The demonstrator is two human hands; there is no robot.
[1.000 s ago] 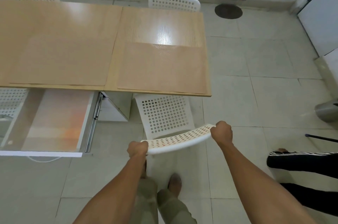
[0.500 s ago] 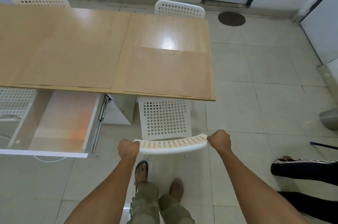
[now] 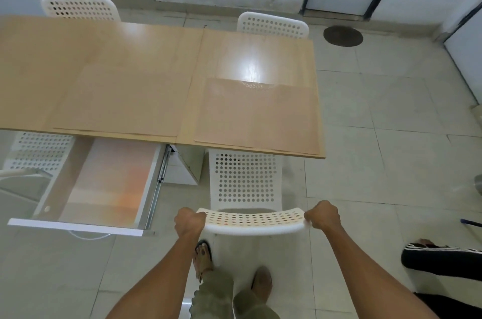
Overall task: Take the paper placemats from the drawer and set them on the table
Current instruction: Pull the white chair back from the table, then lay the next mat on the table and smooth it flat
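Observation:
Two tan paper placemats lie flat on the wooden table (image 3: pixel 146 44): one placemat (image 3: pixel 120 104) on the left half, another placemat (image 3: pixel 258 115) at the right end near the front edge. Below the table the white drawer (image 3: pixel 86 226) stands pulled out, with a pale sheet in its bottom. My left hand (image 3: pixel 189 223) and my right hand (image 3: pixel 323 218) each grip one end of the backrest of a white perforated chair (image 3: pixel 247 183), whose seat sits partly under the table's right end.
Two more white chairs stand at the table's far side (image 3: pixel 80 8) (image 3: pixel 272 25), and another chair (image 3: pixel 39 151) is under the left part. A round floor drain (image 3: pixel 343 35) lies at the back right. Another person's legs (image 3: pixel 440 258) are at the right edge.
The chair's backrest, tilted a second ago, has swung level and square to the table. My hands stayed clamped on it while my view shifted back.

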